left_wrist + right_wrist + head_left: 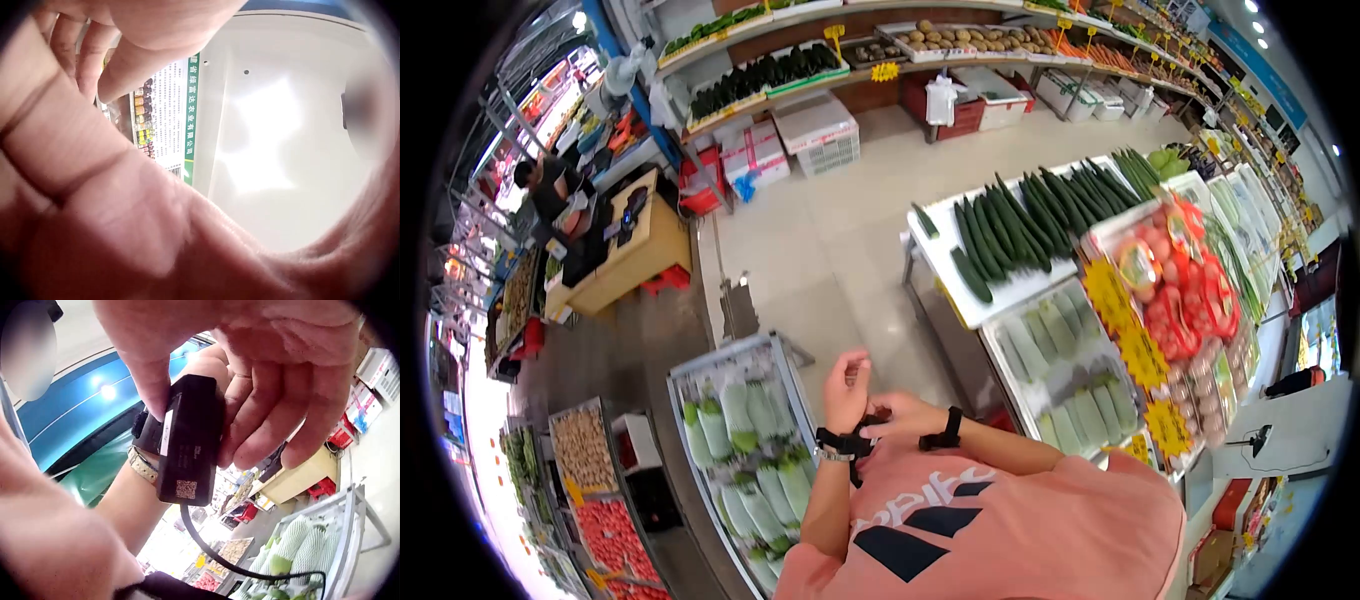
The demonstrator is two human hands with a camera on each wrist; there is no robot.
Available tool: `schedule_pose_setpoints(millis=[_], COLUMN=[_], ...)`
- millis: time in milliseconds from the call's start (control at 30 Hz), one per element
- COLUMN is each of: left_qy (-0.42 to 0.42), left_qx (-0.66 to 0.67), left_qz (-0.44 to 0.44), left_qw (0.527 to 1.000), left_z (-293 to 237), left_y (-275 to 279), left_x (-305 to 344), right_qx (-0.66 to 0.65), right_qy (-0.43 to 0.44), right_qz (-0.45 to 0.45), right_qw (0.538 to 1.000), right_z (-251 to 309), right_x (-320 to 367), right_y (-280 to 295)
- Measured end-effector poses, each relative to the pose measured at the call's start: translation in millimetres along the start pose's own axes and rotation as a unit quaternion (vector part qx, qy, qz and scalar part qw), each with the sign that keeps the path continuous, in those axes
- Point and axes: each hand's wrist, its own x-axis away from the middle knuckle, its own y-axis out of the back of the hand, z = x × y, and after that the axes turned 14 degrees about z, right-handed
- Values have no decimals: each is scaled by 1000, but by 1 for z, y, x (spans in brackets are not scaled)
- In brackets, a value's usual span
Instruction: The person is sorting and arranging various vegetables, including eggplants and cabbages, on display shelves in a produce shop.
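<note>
My right hand (pixel 907 416) is at my left wrist, its thumb and fingers pinching a small black wrist camera (pixel 190 447). This boxy camera bears a printed square code, and a black cable (pixel 219 557) runs from its end. Just beside it, a watch (pixel 833 446) circles the same wrist. My left hand (pixel 846 388) is raised with fingers loosely bent and nothing in them. Skin of a hand (pixel 119 206) fills much of the left wrist view. Around my right wrist goes a black strap (pixel 941 428).
A grey-framed stand (pixel 675 400) of net-wrapped gourds (pixel 745 415) is close at my left. On the right, a table carries cucumbers (pixel 1040 215), more wrapped gourds (pixel 1090 415) and red-netted produce (pixel 1195 300). A person (pixel 555 190) is by a counter (pixel 640 255) far left.
</note>
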Motion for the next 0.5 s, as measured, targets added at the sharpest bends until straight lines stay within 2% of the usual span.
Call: schedule_pose_setpoints(millis=[100, 167, 267, 367, 467, 500], left_qy=[10, 21, -63, -50, -24, -16], left_qx=[-5, -14, -118, -93, -88, -89], left_qz=[42, 73, 143, 217, 248, 257], left_qw=[999, 997, 981, 970, 965, 962], left_z=[-15, -31, -48, -28, -22, -24], left_y=[33, 47, 58, 65, 71, 74], left_x=[-88, -142, -226, -318, -414, -447], right_qx=[45, 33, -39, -41, -41, -38], right_qy=[-12, -7, -7, 55, 59, 70], right_qz=[-71, -109, -127, -187, -151, -123], right_qw=[996, 993, 991, 980, 986, 989], right_z=[34, 33, 58, 57, 78, 69], right_x=[-51, -79, -112, -155, -185, -203], right_y=[56, 87, 146, 215, 309, 343])
